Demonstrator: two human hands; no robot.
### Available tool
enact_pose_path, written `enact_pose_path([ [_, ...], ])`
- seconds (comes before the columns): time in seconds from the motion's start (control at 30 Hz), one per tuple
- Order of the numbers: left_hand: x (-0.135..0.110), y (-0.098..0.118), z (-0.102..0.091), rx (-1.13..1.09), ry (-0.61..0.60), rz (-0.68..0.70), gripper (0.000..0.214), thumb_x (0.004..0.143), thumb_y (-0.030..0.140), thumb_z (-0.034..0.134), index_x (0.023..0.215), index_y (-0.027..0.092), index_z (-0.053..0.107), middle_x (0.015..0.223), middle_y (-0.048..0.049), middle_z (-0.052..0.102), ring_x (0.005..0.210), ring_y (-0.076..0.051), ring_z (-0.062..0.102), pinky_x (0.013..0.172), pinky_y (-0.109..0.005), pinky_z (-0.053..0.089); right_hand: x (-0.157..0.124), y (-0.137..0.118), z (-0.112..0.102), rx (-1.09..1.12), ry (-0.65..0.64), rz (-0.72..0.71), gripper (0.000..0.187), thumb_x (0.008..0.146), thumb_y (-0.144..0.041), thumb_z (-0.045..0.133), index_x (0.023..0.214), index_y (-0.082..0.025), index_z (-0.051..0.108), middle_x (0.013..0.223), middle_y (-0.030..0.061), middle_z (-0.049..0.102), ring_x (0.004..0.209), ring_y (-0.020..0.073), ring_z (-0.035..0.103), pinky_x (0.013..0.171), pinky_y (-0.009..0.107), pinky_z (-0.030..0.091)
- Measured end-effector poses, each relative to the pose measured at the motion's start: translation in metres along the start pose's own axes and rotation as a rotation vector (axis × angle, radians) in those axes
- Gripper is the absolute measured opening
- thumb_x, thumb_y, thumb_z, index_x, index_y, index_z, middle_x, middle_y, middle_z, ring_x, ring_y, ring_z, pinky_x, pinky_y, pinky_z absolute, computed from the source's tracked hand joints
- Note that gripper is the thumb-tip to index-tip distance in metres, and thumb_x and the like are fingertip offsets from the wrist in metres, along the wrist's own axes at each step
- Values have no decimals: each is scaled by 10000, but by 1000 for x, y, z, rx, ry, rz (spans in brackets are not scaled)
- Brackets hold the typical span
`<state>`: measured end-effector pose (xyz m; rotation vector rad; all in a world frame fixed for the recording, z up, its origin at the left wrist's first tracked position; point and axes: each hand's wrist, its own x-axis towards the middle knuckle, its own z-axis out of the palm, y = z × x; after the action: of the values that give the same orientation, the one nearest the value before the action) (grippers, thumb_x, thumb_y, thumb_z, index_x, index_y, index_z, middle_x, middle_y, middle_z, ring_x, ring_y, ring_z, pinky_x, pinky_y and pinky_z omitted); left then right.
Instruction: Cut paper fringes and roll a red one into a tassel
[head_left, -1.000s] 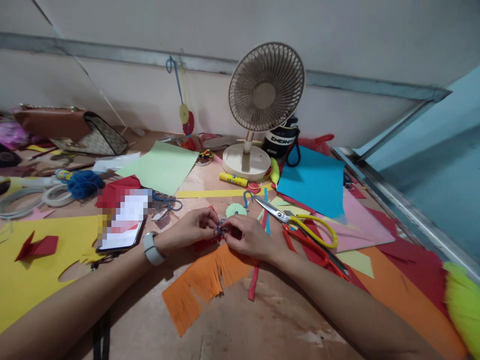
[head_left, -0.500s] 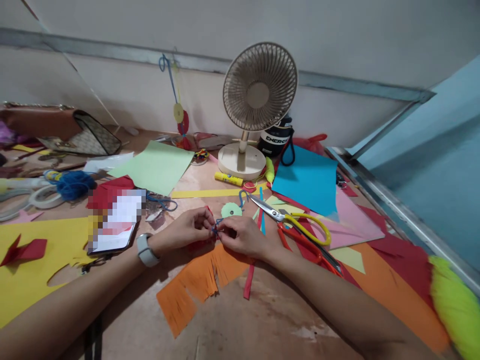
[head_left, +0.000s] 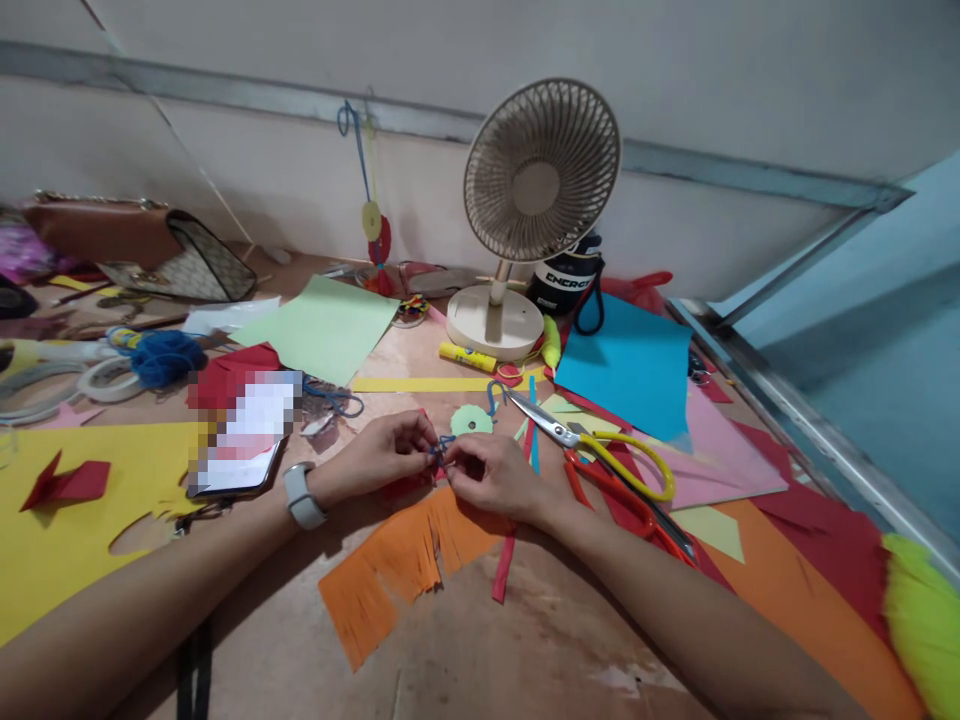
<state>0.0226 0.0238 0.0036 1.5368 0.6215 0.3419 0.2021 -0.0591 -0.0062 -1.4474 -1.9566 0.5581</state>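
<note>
My left hand (head_left: 395, 449) and my right hand (head_left: 487, 474) meet near the middle of the table, fingertips pinched on a short piece of blue yarn (head_left: 441, 449). Red paper shows under my left hand, partly hidden by the fingers. Just beyond my hands lies a pale green scalloped paper disc (head_left: 472, 421) with a hole at its centre, a blue strand curling beside it. Closer to me, an orange fringed paper strip (head_left: 409, 570) reaches under my right hand. A narrow red paper strip (head_left: 504, 568) sticks out below that hand.
Yellow-handled scissors (head_left: 592, 440) and red-handled scissors (head_left: 637, 508) lie to the right. A fan (head_left: 495, 322) and a glue stick (head_left: 467, 357) stand or lie behind. On the left are a phone (head_left: 251, 430), blue yarn ball (head_left: 169, 358) and yellow paper (head_left: 142, 470).
The whole view has shifted slightly, so things appear a little further right. Both hands stay together with fingertips still pinched at the blue yarn.
</note>
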Motion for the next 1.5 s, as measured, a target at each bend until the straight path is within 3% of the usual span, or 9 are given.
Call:
enact_pose_path([
  [0.13, 0, 1, 1, -13, -2, 4, 145, 742, 130, 623, 870, 141, 555, 788, -19, 628, 720, -124, 597, 660, -254, 472, 1, 0, -1, 38, 26, 80, 103, 739, -128, 558, 815, -163, 618, 620, -14, 596, 578, 119, 545, 545, 205, 389],
  [0.3, -1, 0, 1, -33, -23, 7, 159, 742, 147, 635, 873, 146, 545, 784, -17, 625, 721, -127, 603, 655, -253, 469, 1, 0, -1, 20, -1, 28, 189, 755, -147, 584, 936, -176, 630, 669, -8, 628, 617, 127, 568, 571, 208, 401],
  [0.47, -2, 0, -1, -31, -31, 11, 176, 750, 138, 628, 907, 144, 550, 810, -28, 641, 739, -134, 610, 667, -258, 473, 1, 0, -1, -24, -24, 65, 203, 761, -160, 598, 960, -187, 627, 695, -10, 654, 627, 127, 587, 562, 200, 387],
  [0.7, -1, 0, -3, -15, -38, -16, 122, 750, 140, 629, 866, 131, 593, 809, -43, 670, 732, -131, 613, 667, -250, 462, 2, 3, 0, -41, 3, 40, 84, 743, -145, 601, 801, -178, 652, 658, -7, 645, 615, 123, 574, 568, 200, 380],
  [1.2, 0, -3, -4, -25, -35, -8, 137, 773, 214, 657, 875, 144, 598, 818, -55, 671, 742, -140, 622, 671, -267, 473, 1, 3, 1, -19, 58, -35, 157, 773, -173, 555, 840, -150, 695, 665, 29, 679, 603, 132, 589, 594, 219, 419],
  [1.5, 0, -2, -4, -35, -41, 1, 165, 786, 246, 662, 864, 147, 556, 797, -50, 668, 754, -154, 639, 690, -282, 486, 0, 0, 1, -37, 39, 4, 182, 780, -196, 578, 906, -150, 701, 605, 5, 649, 553, 122, 567, 542, 207, 392],
])
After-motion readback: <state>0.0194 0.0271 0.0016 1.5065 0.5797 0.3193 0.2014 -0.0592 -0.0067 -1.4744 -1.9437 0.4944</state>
